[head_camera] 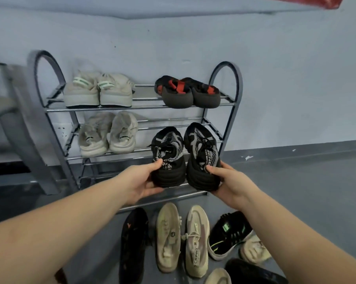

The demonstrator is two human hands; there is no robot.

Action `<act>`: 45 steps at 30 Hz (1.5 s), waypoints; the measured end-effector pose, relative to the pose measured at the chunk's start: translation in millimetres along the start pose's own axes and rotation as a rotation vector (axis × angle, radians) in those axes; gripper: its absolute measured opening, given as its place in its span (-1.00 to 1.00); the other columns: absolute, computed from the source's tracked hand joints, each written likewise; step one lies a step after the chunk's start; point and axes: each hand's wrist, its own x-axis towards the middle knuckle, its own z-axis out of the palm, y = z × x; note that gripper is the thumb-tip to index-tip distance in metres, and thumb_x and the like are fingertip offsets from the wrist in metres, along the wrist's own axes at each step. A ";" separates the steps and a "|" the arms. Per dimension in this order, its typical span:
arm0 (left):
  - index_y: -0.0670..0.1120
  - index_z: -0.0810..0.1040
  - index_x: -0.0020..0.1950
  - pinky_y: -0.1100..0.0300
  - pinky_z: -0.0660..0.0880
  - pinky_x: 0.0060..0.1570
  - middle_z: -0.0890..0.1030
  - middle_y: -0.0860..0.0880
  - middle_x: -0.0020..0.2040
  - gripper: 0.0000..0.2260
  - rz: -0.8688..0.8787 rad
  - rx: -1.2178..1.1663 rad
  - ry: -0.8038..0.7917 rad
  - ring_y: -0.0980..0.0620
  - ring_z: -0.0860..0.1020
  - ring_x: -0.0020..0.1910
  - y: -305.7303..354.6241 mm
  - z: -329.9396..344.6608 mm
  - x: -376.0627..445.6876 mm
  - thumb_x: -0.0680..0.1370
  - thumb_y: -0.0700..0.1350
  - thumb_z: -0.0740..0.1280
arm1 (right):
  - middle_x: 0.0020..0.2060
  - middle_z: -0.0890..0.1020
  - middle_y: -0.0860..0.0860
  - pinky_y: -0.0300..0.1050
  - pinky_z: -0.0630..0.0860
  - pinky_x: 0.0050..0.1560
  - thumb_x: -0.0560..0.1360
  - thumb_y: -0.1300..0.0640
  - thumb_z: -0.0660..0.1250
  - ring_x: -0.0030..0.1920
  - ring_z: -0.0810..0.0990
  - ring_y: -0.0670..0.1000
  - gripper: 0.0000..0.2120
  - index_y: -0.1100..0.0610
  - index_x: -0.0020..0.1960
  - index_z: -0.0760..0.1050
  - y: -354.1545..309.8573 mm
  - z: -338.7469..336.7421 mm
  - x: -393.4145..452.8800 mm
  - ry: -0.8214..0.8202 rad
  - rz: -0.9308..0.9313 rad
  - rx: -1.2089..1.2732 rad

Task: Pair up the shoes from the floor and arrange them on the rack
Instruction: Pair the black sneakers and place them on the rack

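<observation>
Left hand (141,182) and right hand (231,184) each grip one black-and-grey knit sneaker (167,156) by its heel, so next probably sliding the pair onto the grey metal rack's (226,103) middle shelf.

Black shoe (253,272) and beige shoe (218,277) cut off by bottom edge

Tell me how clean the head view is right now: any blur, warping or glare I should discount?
Head view: wide-angle warping bows the rack and stretches both forearms at the lower edges; the left side near the rack's end hoop is smeared; the black shoes, held by left hand and right hand, are fairly sharp; lighting is flat and bluish, with no strong glare.
</observation>
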 end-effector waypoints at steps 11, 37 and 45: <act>-0.09 0.54 -0.07 0.28 0.56 -0.45 0.63 0.00 -0.15 -0.86 0.020 -0.047 0.017 0.07 0.59 -0.20 21.4 9.2 53.9 0.57 -0.03 0.27 | 0.16 0.59 0.16 -0.10 0.54 -0.11 0.40 0.23 0.46 -0.06 0.64 0.02 -0.31 0.20 0.45 0.25 -18.7 4.3 65.7 0.137 -0.096 0.063; -0.13 0.50 0.01 0.22 0.60 -0.38 0.63 -0.05 -0.10 -0.86 0.102 -0.118 0.129 0.02 0.62 -0.17 41.1 31.7 183.8 0.55 -0.07 0.31 | 0.14 0.62 0.17 -0.08 0.61 -0.01 0.43 0.11 0.46 0.03 0.67 0.05 -0.47 0.27 0.33 0.43 -29.7 -13.8 200.1 0.339 -0.204 0.045; -0.12 0.47 0.13 0.24 0.60 -0.42 0.62 -0.08 -0.04 -0.76 0.060 -0.022 0.135 -0.01 0.63 -0.23 40.9 34.4 201.9 0.56 0.01 0.28 | 0.16 0.62 0.04 -0.04 0.61 0.03 0.45 -0.07 0.41 0.09 0.63 0.00 -0.49 0.13 0.31 0.45 -21.6 -16.4 223.3 0.422 -0.250 -0.136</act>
